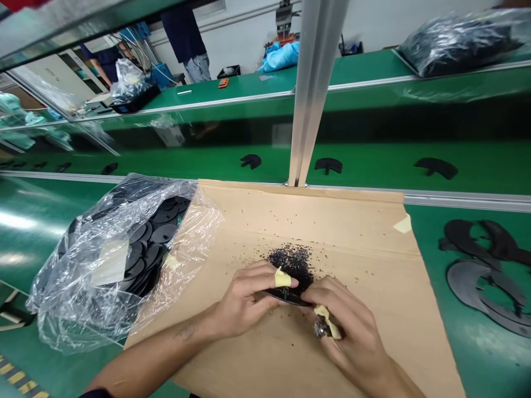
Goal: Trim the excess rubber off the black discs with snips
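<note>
I hold a thin black part (290,298) over the near part of a brown cardboard sheet (365,232), just in front of a pile of black bits (292,260). The fingers of my left hand (244,298) are closed on its left side, the forefinger lying over the top. On my right hand (352,326) the fingers are curled round a shiny metal piece (321,327), largely hidden, with the tips at the part's right edge.

The sheet's far edge meets a metal rail (464,201), where an upright post (311,105) stands. Its right edge is well apart from my right hand, leaving a broad stretch of cardboard for moving sideways. On the left, a clear plastic bag (103,265) overlaps the sheet and narrows the room beside my forearm. Past the right edge, curved black pieces (468,282) lie on the green tabletop (489,356).

Counting: one part between my hands, one pile, one bag. The black discs (164,233) in the bag overlap too much to number, and so do the curved pieces. Beyond the rail, two dark fan-shaped parts (435,167) lie right of the post; left of it I make out two plainly, with smaller ones farther off. Two people (185,36) stand in the background.
</note>
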Motion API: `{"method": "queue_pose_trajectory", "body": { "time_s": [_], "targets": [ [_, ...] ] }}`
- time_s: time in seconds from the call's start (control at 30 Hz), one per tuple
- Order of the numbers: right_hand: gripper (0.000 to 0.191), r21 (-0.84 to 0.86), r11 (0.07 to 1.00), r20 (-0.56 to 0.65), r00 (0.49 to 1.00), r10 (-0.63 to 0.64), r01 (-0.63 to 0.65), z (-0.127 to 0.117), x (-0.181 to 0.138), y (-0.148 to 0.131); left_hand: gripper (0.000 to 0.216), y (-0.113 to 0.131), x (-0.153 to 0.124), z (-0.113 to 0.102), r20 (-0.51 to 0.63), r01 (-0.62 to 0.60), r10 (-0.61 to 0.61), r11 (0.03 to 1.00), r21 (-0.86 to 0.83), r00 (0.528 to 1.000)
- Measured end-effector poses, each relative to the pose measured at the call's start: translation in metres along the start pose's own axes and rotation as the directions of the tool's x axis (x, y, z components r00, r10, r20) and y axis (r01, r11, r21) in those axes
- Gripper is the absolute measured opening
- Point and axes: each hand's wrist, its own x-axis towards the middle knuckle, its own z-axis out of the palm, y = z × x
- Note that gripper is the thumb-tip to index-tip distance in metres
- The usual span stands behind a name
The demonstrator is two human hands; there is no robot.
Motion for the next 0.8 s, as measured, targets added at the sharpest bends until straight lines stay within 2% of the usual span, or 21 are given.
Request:
{"method": "queue_pose_trajectory", "body": {
  "time_s": [0.13,0.43,0.57,0.67,0.73,0.8],
  "targets": [
    [0.022,0.000,1.000,0.006,1.000,-0.011,0.011,-0.0001,0.0017,-0.0011,0.025,0.0025,0.0007,-0.0006,0.019,-0.007,0.007,1.000,-0.002,1.000],
    [0.023,0.007,1.000,0.035,0.999,-0.026,0.025,0.0006,0.0022,-0.0018,0.018,0.0050,0.0029,-0.0009,-0.017,-0.121,0.122,0.990,0.073,0.992],
    [0.022,0.025,1.000,0.053,0.999,0.004,-0.006,0.0013,0.0029,-0.0029,0.018,0.0053,0.0005,-0.0002,-0.024,-0.074,0.075,0.995,0.062,0.997],
    [0.020,0.019,0.998,0.050,0.997,0.060,-0.061,-0.0003,0.0031,-0.0018,0.023,0.0058,-0.0020,-0.0003,-0.080,0.030,-0.029,0.999,0.017,0.996],
    [0.020,-0.041,0.994,0.041,0.994,0.099,-0.097,-0.0030,0.0031,0.0008,0.022,0.0065,-0.0024,-0.0011,-0.109,0.064,-0.064,0.998,-0.006,0.992],
    [0.023,-0.141,0.985,0.055,0.993,0.104,-0.095,-0.0066,0.0027,0.0047,0.019,0.0070,-0.0016,-0.0024,-0.111,0.046,-0.046,0.999,0.000,0.993]
  ]
}}
